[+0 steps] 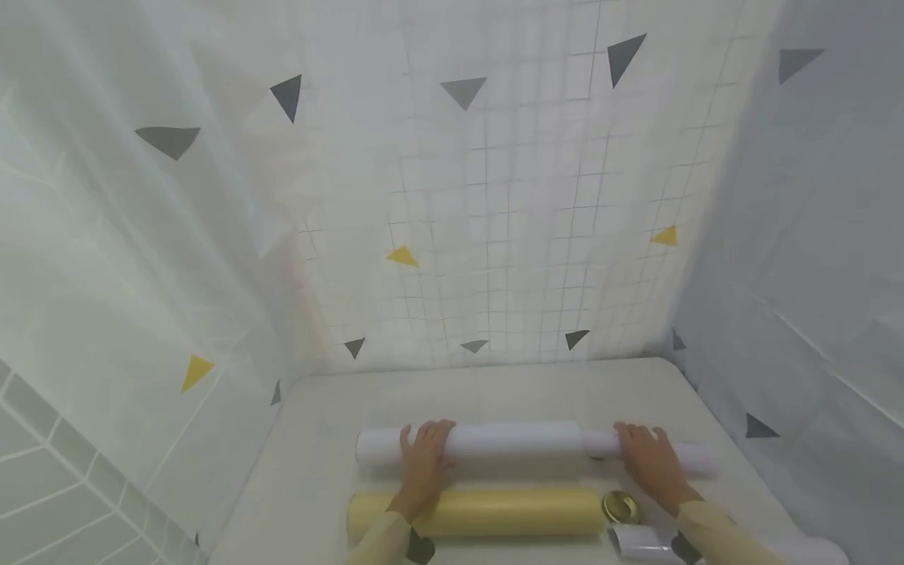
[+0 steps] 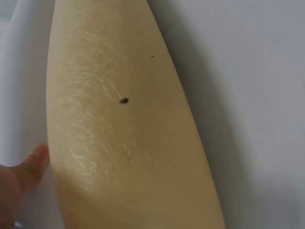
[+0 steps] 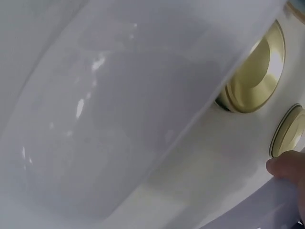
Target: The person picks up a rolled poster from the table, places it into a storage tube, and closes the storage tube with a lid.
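A long white tube (image 1: 512, 441) lies crosswise at the back, with a thinner rolled white sheet (image 1: 695, 457) at its right end. My left hand (image 1: 426, 459) grips the tube near its left end, fingers over the top. In the left wrist view the thumb (image 2: 34, 162) rests against the tube's near side. My right hand (image 1: 651, 463) holds the rolled sheet, fingers bent over it; the right wrist view shows only the thumb (image 3: 288, 164), beside a gold lid (image 3: 289, 133). Nearer me lies a yellow tube (image 1: 523, 512), behind the left forearm.
Another gold round lid (image 1: 621, 508) sits at the yellow tube's right end. A glossy white roll (image 1: 639, 541) lies at the front right, partly hidden by the right sleeve. White sheeting with triangles (image 1: 487, 235) surrounds the white table (image 1: 494, 392) at the back and sides.
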Tool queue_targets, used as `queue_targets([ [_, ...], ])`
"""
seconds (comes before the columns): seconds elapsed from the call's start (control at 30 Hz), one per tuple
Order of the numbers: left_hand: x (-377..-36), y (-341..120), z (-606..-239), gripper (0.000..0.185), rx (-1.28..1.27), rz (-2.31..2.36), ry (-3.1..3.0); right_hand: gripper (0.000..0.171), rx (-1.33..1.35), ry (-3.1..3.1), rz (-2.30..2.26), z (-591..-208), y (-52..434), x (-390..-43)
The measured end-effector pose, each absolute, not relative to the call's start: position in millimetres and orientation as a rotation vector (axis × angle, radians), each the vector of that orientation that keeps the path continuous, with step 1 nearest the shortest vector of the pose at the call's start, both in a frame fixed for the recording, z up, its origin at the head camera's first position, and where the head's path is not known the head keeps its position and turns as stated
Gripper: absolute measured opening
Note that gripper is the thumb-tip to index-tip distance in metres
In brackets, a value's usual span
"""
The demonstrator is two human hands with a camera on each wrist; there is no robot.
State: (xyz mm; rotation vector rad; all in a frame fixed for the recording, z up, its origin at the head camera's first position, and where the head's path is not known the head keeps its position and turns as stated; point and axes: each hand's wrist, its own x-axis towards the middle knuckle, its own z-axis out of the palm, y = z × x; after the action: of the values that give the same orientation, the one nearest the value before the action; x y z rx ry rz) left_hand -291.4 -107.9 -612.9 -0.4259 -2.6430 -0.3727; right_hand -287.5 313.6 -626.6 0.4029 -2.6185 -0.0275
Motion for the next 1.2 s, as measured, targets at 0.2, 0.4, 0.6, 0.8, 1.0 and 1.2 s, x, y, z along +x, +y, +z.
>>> queue_targets([
  [0.2,-288.6,-109.2,-615.0,0.068,-0.441,-0.438,-2.613,0.043,0.487,-2.516,0.022,-629.1,308.3,-292.7],
  [0.4,-286.8,-110.8,-620.9,0.067,-0.473,-0.469,-2.583,0.045,0.538,-2.482,0.043,-626.6,295.5,-296.8],
  [0.6,-285.7,-108.7,-622.0,0.066,-0.496,-0.502,-2.538,0.048,0.605,-2.415,0.063,-626.1,281.6,-300.3],
  [0.8,-285.6,-107.0,-624.5,0.066,-0.502,-0.542,-2.558,0.059,0.656,-2.476,0.067,-628.0,274.8,-297.2],
  [1.0,-287.6,-106.4,-623.7,0.066,-0.466,-0.542,-2.637,0.082,0.751,-2.426,0.088,-634.2,284.8,-300.6],
  [1.2,-288.6,-106.5,-628.0,0.067,-0.457,-0.53,-2.618,0.097,0.707,-2.469,0.048,-635.6,306.4,-303.7],
])
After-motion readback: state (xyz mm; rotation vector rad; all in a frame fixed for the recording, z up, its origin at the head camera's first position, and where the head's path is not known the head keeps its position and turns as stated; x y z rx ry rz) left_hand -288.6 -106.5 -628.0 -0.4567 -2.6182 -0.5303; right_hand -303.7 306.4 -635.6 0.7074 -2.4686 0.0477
